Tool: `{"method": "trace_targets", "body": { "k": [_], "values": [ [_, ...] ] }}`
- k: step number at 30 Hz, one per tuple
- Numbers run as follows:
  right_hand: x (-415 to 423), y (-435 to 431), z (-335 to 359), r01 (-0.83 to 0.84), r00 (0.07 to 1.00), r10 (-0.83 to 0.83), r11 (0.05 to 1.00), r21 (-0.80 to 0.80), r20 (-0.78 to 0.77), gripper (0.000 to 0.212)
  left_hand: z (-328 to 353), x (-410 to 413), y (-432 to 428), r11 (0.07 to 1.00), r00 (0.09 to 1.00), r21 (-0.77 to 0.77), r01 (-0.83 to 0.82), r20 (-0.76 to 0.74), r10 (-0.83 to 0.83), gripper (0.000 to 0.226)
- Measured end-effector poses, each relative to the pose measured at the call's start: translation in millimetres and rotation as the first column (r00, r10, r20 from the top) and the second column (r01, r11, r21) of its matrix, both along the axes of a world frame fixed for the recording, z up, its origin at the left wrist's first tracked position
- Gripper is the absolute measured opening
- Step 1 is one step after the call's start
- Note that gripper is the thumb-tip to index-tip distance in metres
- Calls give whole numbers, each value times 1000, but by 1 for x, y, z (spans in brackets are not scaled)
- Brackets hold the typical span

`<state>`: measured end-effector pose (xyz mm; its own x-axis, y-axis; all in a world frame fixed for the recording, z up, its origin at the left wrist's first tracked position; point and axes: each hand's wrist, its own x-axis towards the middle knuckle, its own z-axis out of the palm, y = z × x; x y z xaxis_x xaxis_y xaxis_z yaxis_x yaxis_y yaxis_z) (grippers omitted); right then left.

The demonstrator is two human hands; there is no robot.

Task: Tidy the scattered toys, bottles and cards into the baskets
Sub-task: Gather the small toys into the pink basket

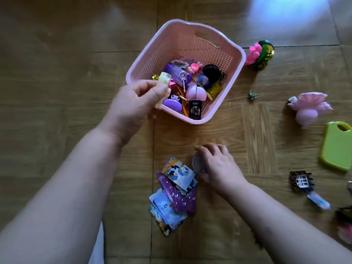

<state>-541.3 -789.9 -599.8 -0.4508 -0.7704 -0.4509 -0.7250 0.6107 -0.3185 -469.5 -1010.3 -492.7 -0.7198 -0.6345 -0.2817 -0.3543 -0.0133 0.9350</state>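
Observation:
A pink perforated basket [219,52] stands on the wooden floor, holding several small toys. My left hand [133,101] grips a pale yellow bottle [162,81] over the basket's near-left rim. My right hand [217,164] curls round a small round clear object [197,162] on the floor in front of the basket. A loose pile of picture cards [175,193] lies just left of that hand.
To the right on the floor lie a pink and green toy [261,54], a tiny green figure [254,95], a pink flower-shaped toy [310,109], a lime green board [336,145] and a small hairbrush [304,185]. More toys show at the right edge.

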Motion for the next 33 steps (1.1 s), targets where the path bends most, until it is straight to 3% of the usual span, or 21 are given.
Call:
{"method": "trace_targets", "body": {
  "k": [2, 4, 7, 9, 11, 13, 15, 18, 20, 22, 26, 29, 33],
  "values": [
    [-2, -2, -1, 78, 997, -78, 997, 29, 6, 74, -12, -13, 0, 984, 998, -177, 2, 66, 10, 27],
    [-10, -2, 9, 223, 969, -225, 974, 23, 107, 57, -25, -21, -2, 947, 987, -319, 48, 159, 4, 52],
    [-27, -1, 42, 490, 859, -438, 854, -174, 266, 49, -32, -24, 1, 891, 956, -433, 133, 292, -1, 77],
    [-35, -10, 74, 654, 749, -509, 671, -349, 424, 49, -34, -23, 5, 854, 947, -500, 147, 319, 23, 69],
    [-45, -25, 96, 757, 645, -477, 508, -412, 597, 49, -32, -21, 12, 842, 953, -527, 113, 298, 58, 57],
    [-57, -43, 103, 793, 596, -429, 446, -414, 679, 59, -31, -19, 21, 827, 960, -558, 78, 266, 89, 50],
    [-72, -47, 94, 755, 652, -482, 483, -444, 585, 61, -30, -15, 34, 775, 970, -627, 81, 229, 84, 46],
    [-93, -23, 74, 683, 729, -612, 619, -388, 307, 36, -29, -12, 51, 682, 984, -715, 155, 173, -42, 38],
    [-107, 12, 62, 685, 724, -672, 673, -279, 157, 26, -32, -17, 58, 606, 975, -765, 218, 149, -162, 34],
    [-118, 58, 54, 702, 709, -705, 708, -73, -17, 26, -37, -25, 69, 558, 955, -785, 268, 139, -262, 32],
    [-125, 144, 52, 764, 631, -757, 567, 308, -172, 39, -40, -43, 102, 539, 878, -736, 411, 160, -451, 35],
    [-115, 173, 39, 777, 603, -780, 526, 346, -168, 49, -48, -52, 127, 533, 809, -670, 517, 179, -560, 34],
    [-94, 170, 18, 791, 606, -769, 557, 252, -202, 66, -58, -54, 148, 516, 735, -562, 646, 276, -620, 26]
  ]
}}
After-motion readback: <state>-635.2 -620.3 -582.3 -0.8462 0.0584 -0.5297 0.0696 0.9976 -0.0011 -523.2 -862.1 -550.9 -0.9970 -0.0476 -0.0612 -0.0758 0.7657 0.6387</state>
